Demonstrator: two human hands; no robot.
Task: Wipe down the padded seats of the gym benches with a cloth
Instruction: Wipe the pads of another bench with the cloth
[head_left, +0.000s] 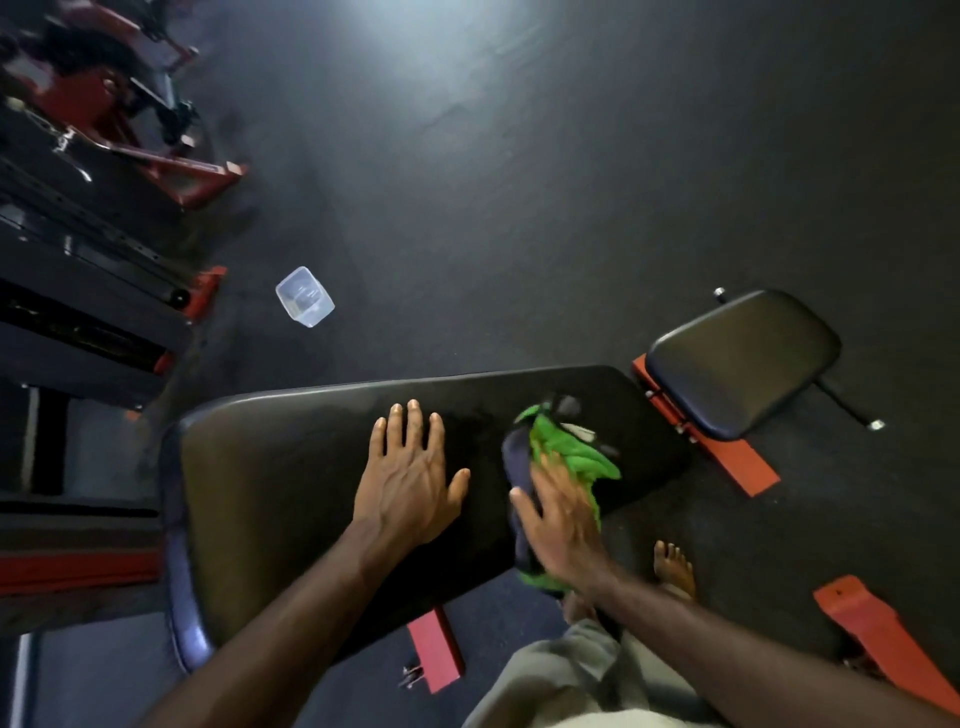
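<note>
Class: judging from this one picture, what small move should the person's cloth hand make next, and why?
Probably sweep the green cloth leftward along the long bench pad. The right hand presses it near the pad's right end; the left hand rests flat mid-pad.

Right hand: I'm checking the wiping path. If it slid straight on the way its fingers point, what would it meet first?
The right hand presses the green cloth on the long bench pad, fingers pointing up-left. Bare pad lies ahead, then its far edge; the left hand probably sits just beside that line.

Green cloth, seemingly black pad
</note>
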